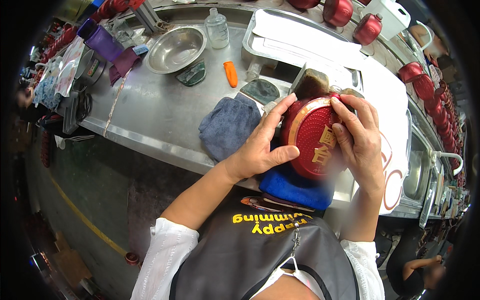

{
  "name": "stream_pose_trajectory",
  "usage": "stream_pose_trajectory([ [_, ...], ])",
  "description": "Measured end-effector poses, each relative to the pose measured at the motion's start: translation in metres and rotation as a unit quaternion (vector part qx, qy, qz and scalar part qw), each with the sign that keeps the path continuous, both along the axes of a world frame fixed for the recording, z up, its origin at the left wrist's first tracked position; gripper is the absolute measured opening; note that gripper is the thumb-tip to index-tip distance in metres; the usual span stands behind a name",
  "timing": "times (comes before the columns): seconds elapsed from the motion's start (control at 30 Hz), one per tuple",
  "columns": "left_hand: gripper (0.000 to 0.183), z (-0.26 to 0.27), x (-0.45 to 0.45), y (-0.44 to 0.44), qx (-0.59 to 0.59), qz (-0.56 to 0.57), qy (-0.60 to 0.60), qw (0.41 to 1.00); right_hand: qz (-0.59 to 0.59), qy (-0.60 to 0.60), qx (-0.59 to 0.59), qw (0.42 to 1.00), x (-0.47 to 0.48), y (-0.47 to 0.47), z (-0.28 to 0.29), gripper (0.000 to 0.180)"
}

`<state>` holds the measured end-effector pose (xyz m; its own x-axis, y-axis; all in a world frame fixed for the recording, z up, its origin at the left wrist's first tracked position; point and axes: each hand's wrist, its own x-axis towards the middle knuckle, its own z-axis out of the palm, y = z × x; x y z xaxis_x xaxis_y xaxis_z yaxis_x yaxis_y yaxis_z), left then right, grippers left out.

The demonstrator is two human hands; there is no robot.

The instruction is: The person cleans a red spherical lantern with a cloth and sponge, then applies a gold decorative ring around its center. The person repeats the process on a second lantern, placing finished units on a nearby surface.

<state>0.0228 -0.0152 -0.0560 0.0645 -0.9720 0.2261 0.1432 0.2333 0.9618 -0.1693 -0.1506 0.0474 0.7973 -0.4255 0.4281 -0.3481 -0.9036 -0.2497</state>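
A round, flattened red bottle [311, 150] with raised dots, gold characters and a gold strip [300, 116] along its rim is tilted before me. It leans on a folded blue towel [296, 189] at the table's edge. My left hand [268, 142] holds its left side, thumb over the front and fingertips near the top. At the upper right, my right hand [358, 135] presses thumb and fingers near the end of the strip. Behind the bottle stands a worn block [311, 83]. A grey-blue cloth [228, 125] lies left of it.
On the steel table [150, 112] are a metal bowl [176, 50], a clear plastic bottle [217, 30], an orange finger cot [230, 74] and dark green pieces [260, 91]. Farther back is a metal tray [249, 41] with white sheets. More red bottles [367, 30] line the far side.
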Motion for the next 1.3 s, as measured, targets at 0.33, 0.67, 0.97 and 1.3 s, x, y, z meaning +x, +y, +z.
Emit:
stream_pose_trajectory([
  [0.33, 0.084, -0.003, -0.004, 0.001, -0.022, 0.021, 0.045, 0.999, 0.004, 0.001, 0.001, 1.000, -0.001, -0.001, -0.001, 0.038],
  [0.67, 0.089, -0.006, -0.007, 0.001, -0.025, 0.043, 0.001, 0.999, 0.002, 0.000, 0.004, 1.000, -0.002, -0.001, -0.002, 0.037],
  [0.97, 0.076, 0.017, -0.004, 0.013, -0.204, 0.218, -0.390, 0.871, -0.004, 0.002, 0.011, 1.000, -0.001, 0.001, 0.001, 0.038],
  [1.3, 0.070, 0.055, 0.023, -0.032, -0.221, 0.159, -0.470, 0.840, -0.017, -0.062, 0.089, 0.994, -0.020, -0.005, -0.007, 0.038],
])
